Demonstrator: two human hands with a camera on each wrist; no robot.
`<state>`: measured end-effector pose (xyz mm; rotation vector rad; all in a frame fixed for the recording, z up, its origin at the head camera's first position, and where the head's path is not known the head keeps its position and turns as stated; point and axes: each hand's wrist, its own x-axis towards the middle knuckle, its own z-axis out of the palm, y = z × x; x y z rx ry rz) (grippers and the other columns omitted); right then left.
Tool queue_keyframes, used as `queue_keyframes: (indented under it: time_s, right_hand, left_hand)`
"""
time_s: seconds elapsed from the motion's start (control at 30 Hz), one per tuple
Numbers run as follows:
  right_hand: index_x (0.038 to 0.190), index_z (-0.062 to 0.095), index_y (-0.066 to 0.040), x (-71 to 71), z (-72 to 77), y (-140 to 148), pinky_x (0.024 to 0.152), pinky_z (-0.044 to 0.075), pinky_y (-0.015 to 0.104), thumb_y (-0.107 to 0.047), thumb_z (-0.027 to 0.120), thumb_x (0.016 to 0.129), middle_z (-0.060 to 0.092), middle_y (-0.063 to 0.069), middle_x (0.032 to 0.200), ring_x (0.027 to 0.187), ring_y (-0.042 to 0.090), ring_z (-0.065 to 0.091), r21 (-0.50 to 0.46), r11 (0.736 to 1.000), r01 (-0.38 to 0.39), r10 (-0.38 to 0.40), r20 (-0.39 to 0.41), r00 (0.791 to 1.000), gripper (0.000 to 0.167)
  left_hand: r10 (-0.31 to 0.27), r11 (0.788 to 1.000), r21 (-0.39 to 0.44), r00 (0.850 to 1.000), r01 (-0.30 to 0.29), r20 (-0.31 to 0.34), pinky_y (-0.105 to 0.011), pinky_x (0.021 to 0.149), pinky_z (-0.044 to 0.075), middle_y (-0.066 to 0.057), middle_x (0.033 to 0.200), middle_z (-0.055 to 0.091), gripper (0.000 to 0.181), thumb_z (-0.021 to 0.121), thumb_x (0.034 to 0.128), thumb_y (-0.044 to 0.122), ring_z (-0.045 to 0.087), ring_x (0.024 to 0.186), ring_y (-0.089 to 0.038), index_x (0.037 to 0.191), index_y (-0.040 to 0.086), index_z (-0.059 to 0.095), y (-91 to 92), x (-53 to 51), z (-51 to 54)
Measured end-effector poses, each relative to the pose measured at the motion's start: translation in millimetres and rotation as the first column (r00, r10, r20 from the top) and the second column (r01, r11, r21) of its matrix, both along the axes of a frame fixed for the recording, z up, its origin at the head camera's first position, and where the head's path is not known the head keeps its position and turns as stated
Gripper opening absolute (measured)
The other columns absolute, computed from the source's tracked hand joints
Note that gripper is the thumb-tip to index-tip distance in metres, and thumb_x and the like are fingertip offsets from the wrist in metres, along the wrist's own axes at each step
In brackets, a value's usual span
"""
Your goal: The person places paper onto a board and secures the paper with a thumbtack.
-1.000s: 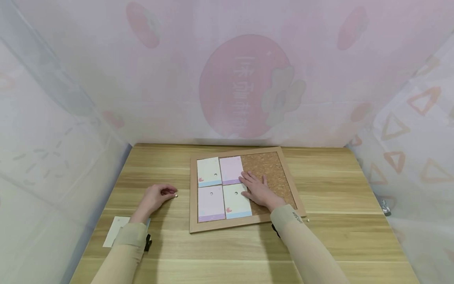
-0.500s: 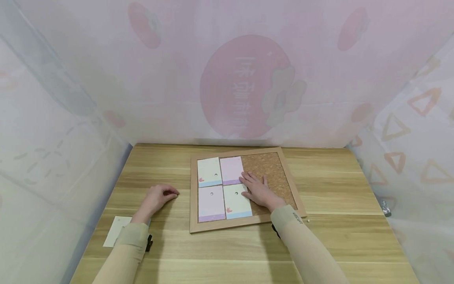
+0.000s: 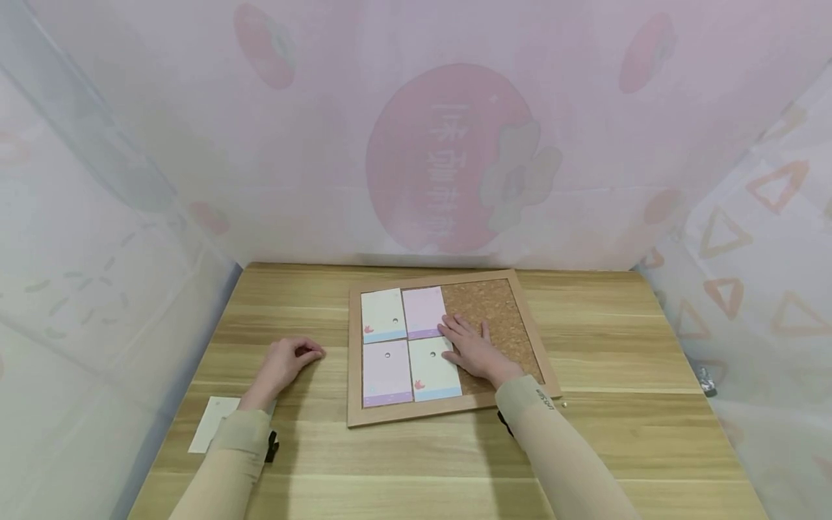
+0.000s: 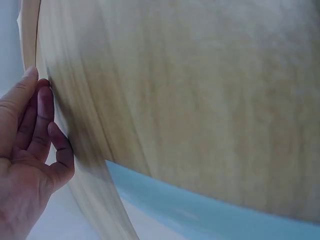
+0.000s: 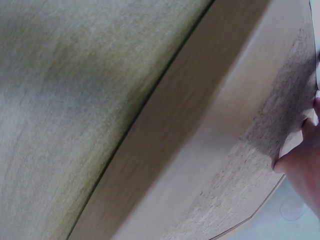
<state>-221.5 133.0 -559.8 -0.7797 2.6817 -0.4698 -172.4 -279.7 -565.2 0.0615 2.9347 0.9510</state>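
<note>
My left hand is low over the table left of the corkboard, thumb and fingertips pinched together around a small pushpin that the fingers now hide. In the left wrist view the thumb meets the curled index fingertip. My right hand lies spread on the board, its fingertips on the right edge of the upper pink card and its thumb at the lower cream card. Silver pins sit in the upper cream card, lower pink card and lower cream card; none shows in the upper pink card.
Loose cards lie partly under the left forearm. Another small pin lies on the wood-grain table just right of the board. Printed fabric walls enclose the table's back and sides.
A second ago a shiny pin showed at the left fingertips; now it is out of sight. The left hand shifted slightly right and back. My right hand has stayed still.
</note>
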Motion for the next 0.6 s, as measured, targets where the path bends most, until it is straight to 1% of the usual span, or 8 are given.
queue_keyframes:
  time_s: [0.13,0.27,0.37,0.6]
  right_hand:
    - [0.159,0.026,-0.018,-0.2,-0.4,-0.8,0.119,-0.001,0.073,-0.04,0.051,0.103,0.014,0.001,0.17,0.158,0.028,0.008,0.001,1.0,-0.003,0.003,-0.002,1.0,0.065]
    - [0.159,0.025,-0.018,0.0,-0.6,-1.6,0.119,-0.001,0.073,-0.04,0.051,0.104,0.014,0.001,0.17,0.158,0.028,0.008,-0.001,1.0,-0.004,0.004,-0.004,1.0,0.065]
    - [0.159,0.026,-0.018,0.3,-0.7,-1.6,0.119,-0.001,0.073,-0.039,0.051,0.104,0.014,0.001,0.17,0.158,0.028,0.008,-0.009,1.0,-0.005,0.005,-0.005,1.0,0.065]
    - [0.159,0.026,-0.018,0.8,-0.9,-1.9,0.119,-0.001,0.073,-0.038,0.052,0.104,0.014,0.002,0.169,0.158,0.028,0.008,-0.022,1.0,-0.001,0.001,-0.002,1.0,0.065]
  left_hand:
    - [0.015,1.0,0.009,1.0,-0.015,0.015,-0.045,0.085,0.055,-0.005,0.098,0.076,0.013,0.067,0.0961,0.024,0.07,0.091,-0.021,0.099,0.015,0.075,-2.0,-0.2,2.4]
    - [0.007,1.0,0.017,1.0,-0.008,0.021,-0.041,0.08,0.056,-0.004,0.097,0.076,0.013,0.067,0.096,0.024,0.069,0.086,-0.016,0.1,0.014,0.074,-2.4,-0.3,3.5]
    - [0.009,1.0,0.019,1.0,-0.01,0.022,-0.04,0.08,0.055,-0.003,0.096,0.076,0.013,0.069,0.0949,0.026,0.068,0.085,-0.014,0.099,0.015,0.075,-1.9,0.2,3.4]
    - [0.024,0.999,0.022,1.0,-0.024,0.003,-0.044,0.083,0.055,-0.002,0.097,0.077,0.013,0.071,0.093,0.027,0.07,0.088,-0.017,0.1,0.017,0.076,-2.2,1.6,1.6]
